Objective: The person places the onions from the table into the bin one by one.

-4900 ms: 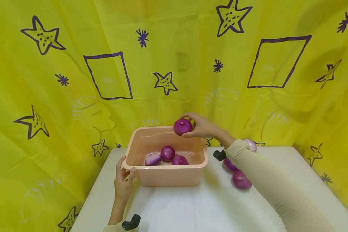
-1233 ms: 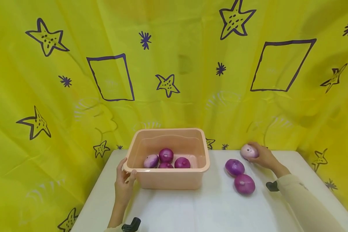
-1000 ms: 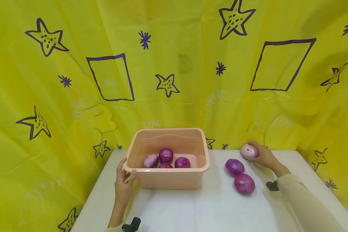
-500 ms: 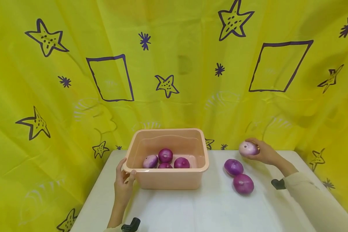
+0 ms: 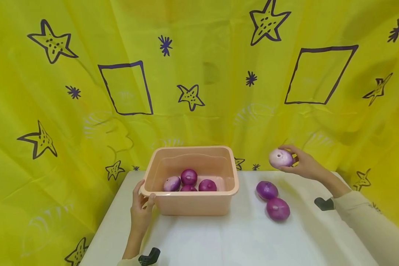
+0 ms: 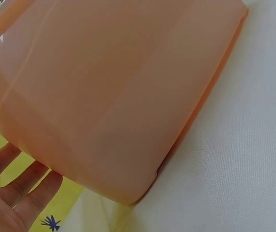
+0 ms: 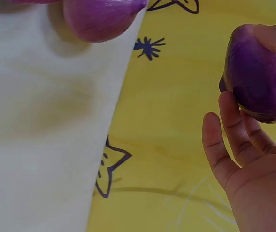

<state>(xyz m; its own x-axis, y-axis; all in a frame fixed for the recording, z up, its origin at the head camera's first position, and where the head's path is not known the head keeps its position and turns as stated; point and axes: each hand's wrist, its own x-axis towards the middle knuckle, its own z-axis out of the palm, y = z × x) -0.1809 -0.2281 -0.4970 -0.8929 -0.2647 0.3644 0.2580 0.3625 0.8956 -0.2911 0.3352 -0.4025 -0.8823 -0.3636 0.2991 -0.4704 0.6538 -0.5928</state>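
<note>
My right hand (image 5: 306,164) holds a pale pink and purple onion (image 5: 280,158) above the back right of the table, thumb below and fingers over the top. In the right wrist view the same onion (image 7: 259,72) shows its dark purple side between thumb and fingers. My left hand (image 5: 141,210) grips the front left corner of a peach plastic tub (image 5: 194,205), whose outer wall (image 6: 109,106) fills much of the left wrist view. Inside the tub lie several onions (image 5: 188,177), one of them partly hidden by the front rim.
Two purple onions, one behind (image 5: 266,190) and one in front (image 5: 278,209), sit touching on the white table (image 5: 219,240), right of the tub. A yellow curtain (image 5: 219,74) with drawn stars hangs close behind the table.
The right hand released a purple onion into the tub, then reached back right, grasped the pale onion and raised it off the table. The left hand has stayed at the tub's corner.
</note>
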